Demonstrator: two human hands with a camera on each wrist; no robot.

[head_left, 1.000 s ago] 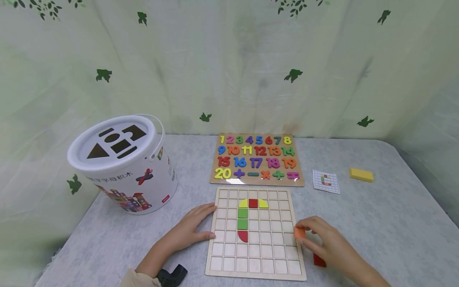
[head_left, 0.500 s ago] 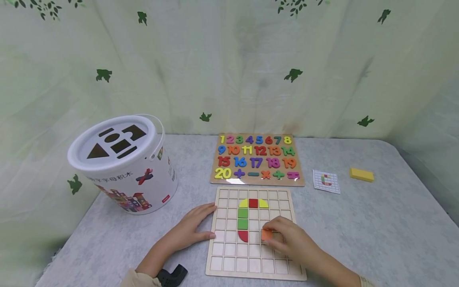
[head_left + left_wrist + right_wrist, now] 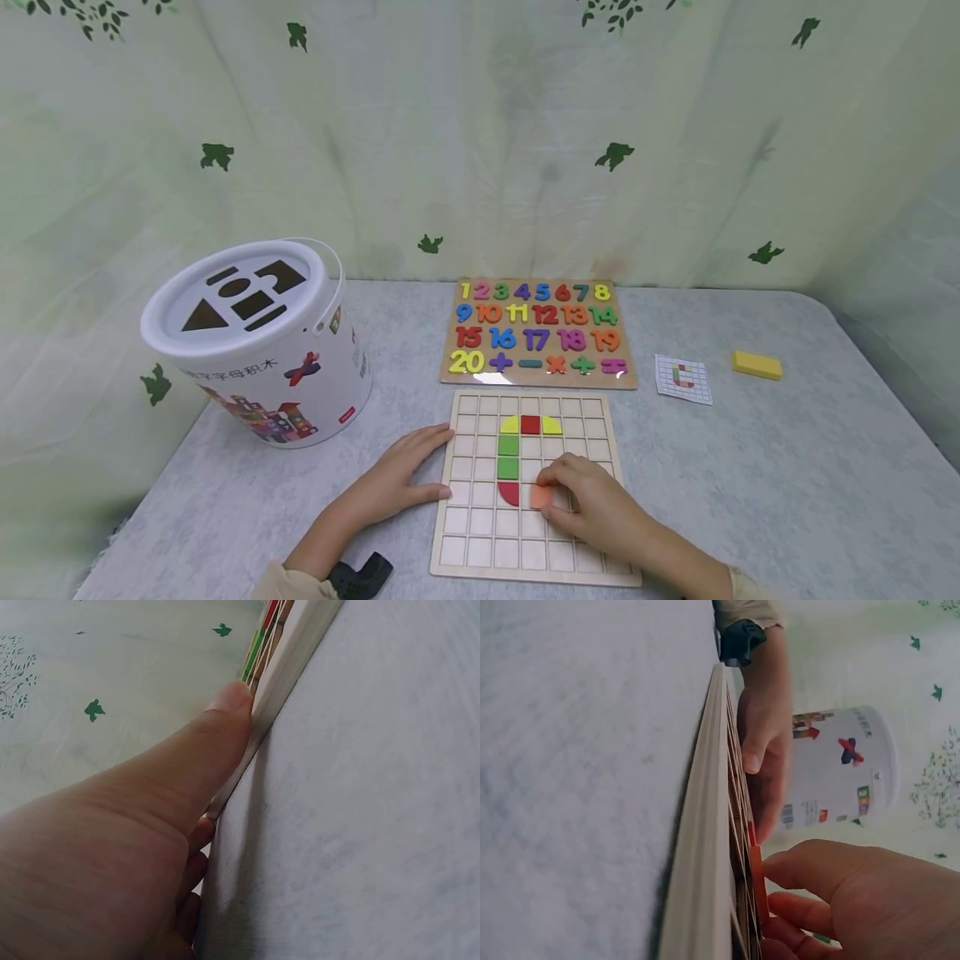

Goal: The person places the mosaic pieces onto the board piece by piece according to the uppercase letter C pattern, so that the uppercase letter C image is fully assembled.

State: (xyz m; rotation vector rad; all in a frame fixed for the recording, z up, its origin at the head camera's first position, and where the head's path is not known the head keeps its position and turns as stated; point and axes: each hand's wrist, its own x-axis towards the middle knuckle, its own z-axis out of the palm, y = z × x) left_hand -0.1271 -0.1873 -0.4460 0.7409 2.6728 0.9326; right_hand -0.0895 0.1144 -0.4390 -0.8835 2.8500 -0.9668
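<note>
My right hand point(image 3: 600, 504) pinches an orange square tile point(image 3: 541, 497) between thumb and fingers, low over the wooden grid board point(image 3: 465, 552). In the head view the tile covers the cell just right of a red quarter-round tile point(image 3: 509, 493). From the right wrist, the tile point(image 3: 759, 885) shows edge-on, right at the board's surface. My left hand point(image 3: 401, 471) rests on the table with fingertips and thumb at the board's left edge. Two green square tiles point(image 3: 507, 457), a red square tile point(image 3: 530, 425) and two yellow quarter-round tiles point(image 3: 551, 426) lie in the board's cells.
A number puzzle board point(image 3: 537, 333) lies behind the grid board. Right of it are a small printed card point(image 3: 683, 380) showing a coloured pattern and a yellow block point(image 3: 756, 365). A white lidded bucket point(image 3: 258, 342) stands at the left. A patterned curtain point(image 3: 480, 142) hangs behind.
My right hand has carried the orange tile leftward from the board's right edge to beside the red quarter-round tile. A red piece on the table is now hidden. My left hand stays still.
</note>
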